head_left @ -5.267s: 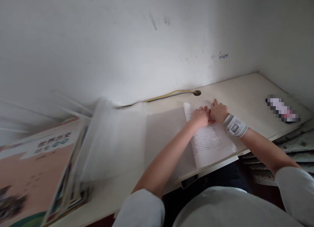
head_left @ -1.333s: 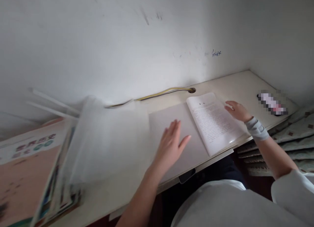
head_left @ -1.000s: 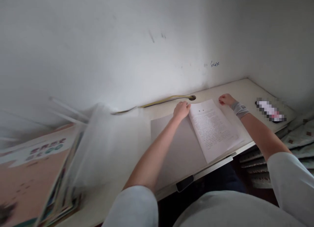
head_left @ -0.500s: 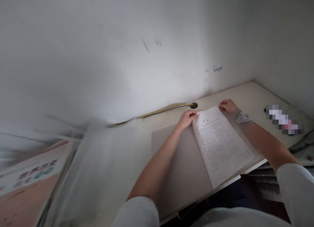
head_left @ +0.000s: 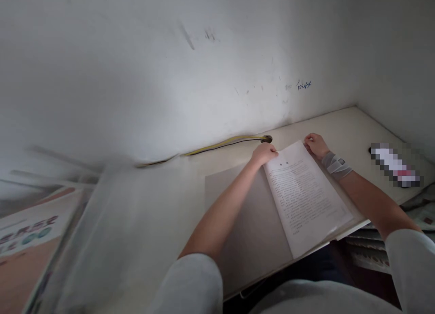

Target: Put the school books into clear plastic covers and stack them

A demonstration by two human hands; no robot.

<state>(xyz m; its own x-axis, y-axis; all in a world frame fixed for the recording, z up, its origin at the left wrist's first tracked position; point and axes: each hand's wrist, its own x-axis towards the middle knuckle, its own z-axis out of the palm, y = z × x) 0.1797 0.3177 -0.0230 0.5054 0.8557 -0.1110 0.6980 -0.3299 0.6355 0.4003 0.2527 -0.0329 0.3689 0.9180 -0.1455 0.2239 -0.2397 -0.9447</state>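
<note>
A white printed page [head_left: 302, 200] with a short heading and dense lines of text lies on the right side of an open folder or book. The plain grey left side [head_left: 251, 232] of that folder is spread flat on the desk. My left hand [head_left: 264, 154] pinches the page's top left corner, thumb and fingers together. At the top right corner my right hand [head_left: 316, 145] is closed, its fingertips against the page edge. A translucent band [head_left: 337, 164] wraps my right wrist. Near the page's bottom right corner there is a shiny patch.
A phone-shaped, pixelated object [head_left: 394, 164] lies on the desk [head_left: 333, 123] to the right. Yellow and black cables [head_left: 220, 142] run along the wall into a round hole [head_left: 267, 138]. Books with a pink-and-white cover [head_left: 30, 246] stand at the left. Newspapers or magazines [head_left: 369, 255] are stacked below the desk edge.
The view has shifted slightly, so the books sit further left. My left hand has moved a little inward over the page's top left corner. My right hand stays at the top right corner.
</note>
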